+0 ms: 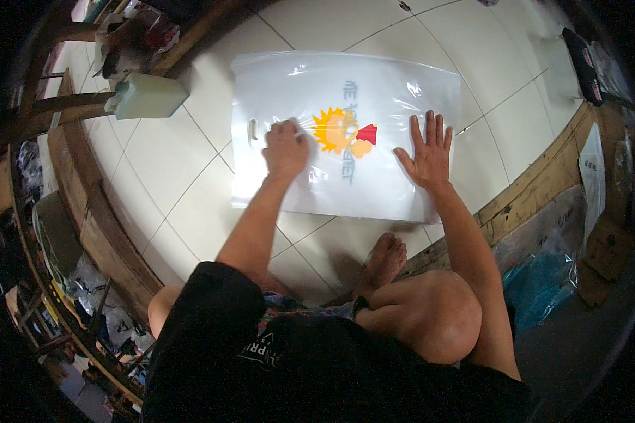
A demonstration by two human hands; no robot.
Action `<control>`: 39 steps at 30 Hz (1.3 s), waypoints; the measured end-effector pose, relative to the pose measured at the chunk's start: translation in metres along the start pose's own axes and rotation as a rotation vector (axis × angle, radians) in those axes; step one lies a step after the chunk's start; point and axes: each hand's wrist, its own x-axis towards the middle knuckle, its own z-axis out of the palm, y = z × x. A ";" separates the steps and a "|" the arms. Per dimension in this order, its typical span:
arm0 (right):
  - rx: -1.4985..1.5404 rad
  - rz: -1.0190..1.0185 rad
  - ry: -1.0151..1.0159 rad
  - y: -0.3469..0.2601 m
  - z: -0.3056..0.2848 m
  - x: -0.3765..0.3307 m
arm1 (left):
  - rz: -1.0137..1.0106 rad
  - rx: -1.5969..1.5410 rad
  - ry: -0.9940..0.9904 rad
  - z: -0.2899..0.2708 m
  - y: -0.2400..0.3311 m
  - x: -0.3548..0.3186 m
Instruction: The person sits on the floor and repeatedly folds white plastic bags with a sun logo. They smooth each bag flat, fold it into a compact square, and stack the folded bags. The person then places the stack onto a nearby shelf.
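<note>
A large translucent white plastic bag (374, 77), perhaps the top one of a stack, lies flat on the floor in front of me. It has a cut-out handle hole near its left edge and a printed yellow, orange and red cartoon figure in the middle, with grey lettering across it. My left hand (286, 151) rests on the bag's left part, just right of the handle hole. Its fingers are curled down, and whatever may be under them is hidden. My right hand (427, 151) lies flat on the bag's right part, fingers spread, holding nothing.
White tiles (183, 176) form the floor. A pale plastic jerrycan (148, 96) stands at the left by wooden bars. A wooden beam (522, 204) runs along the right, with clear and blue plastic wrapping (540, 282) beside it. My bare foot (386, 255) is close to the bag's near edge.
</note>
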 end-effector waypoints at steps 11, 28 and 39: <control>0.605 0.830 -0.172 0.059 0.004 -0.017 | -0.113 0.068 0.233 -0.070 -0.114 0.040; 1.073 0.897 -0.129 0.037 -0.021 -0.030 | -0.227 -0.449 -0.182 -0.077 -0.096 0.053; 0.684 0.476 -0.036 -0.002 -0.072 -0.022 | -0.495 -1.226 -0.532 -0.085 -0.086 0.040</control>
